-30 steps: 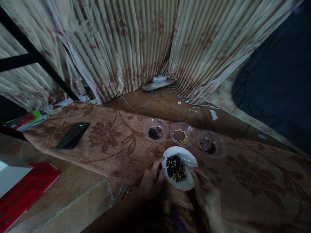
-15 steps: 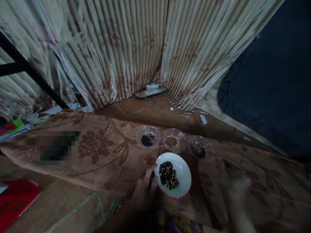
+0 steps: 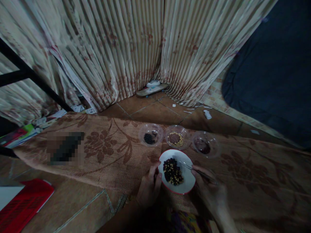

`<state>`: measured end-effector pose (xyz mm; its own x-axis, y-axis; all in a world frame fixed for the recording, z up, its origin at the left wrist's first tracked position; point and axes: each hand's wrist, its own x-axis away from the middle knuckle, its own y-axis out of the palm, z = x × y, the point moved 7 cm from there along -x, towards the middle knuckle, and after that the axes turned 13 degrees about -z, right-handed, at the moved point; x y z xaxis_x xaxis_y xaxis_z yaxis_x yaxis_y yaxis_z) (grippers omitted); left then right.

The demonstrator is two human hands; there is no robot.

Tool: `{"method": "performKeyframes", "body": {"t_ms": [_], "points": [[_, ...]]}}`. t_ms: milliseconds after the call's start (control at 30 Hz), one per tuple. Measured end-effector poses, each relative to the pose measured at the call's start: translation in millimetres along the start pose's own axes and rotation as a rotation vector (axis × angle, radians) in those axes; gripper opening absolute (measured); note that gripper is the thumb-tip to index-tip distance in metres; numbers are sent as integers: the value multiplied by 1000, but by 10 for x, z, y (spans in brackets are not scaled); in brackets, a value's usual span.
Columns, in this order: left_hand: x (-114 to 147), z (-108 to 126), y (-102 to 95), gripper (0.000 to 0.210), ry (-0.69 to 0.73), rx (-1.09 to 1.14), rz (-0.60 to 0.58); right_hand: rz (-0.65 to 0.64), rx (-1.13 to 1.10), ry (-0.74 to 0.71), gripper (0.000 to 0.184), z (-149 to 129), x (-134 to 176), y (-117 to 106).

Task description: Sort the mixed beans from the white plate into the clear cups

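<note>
In front of me a white bowl (image 3: 187, 184) with a red rim holds a mixed heap of black, dark red and yellow beans (image 3: 173, 171). My left hand (image 3: 150, 184) grips the bowl's left edge, thumb and fingers at the rim. Over the bowl's right side, my right hand (image 3: 210, 186) pinches slim metal tweezers (image 3: 202, 173), tips inside the bowl just right of the beans. Three clear plastic cups stand in a row behind it: the left cup (image 3: 157, 129) has black beans, the middle cup (image 3: 179, 128) yellow ones, the right cup (image 3: 213, 145) dark red ones.
A brown floral cloth (image 3: 116, 171) covers the low table. Papers (image 3: 42, 121) lie at its far left, beside a blurred-out dark patch (image 3: 65, 148). Beyond are a skateboard (image 3: 152, 90), striped curtains (image 3: 136, 48) and white scraps on the tiled floor. A red bag (image 3: 31, 204) is at lower left.
My right hand has swung left with the tweezers, from beside the right cup to over the bowl. My left hand stays on the rim. The view has shifted slightly.
</note>
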<state>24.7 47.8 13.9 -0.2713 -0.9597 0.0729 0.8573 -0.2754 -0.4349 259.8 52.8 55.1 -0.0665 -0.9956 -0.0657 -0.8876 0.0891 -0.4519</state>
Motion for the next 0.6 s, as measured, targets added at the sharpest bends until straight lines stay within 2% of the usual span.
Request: {"method": "performKeyframes", "body": {"t_ms": [100,300,600], "points": [[-4,-5,9,39,-3,4,-13,-50,119,-87,23,-96,-24,104],[-5,9,5,38,43,23,-1,-58,317,-241,22,-239,-61,145],[-3,0,30,37,27,12,-41,-133,345,-263,24,-238,-81,177]]}}
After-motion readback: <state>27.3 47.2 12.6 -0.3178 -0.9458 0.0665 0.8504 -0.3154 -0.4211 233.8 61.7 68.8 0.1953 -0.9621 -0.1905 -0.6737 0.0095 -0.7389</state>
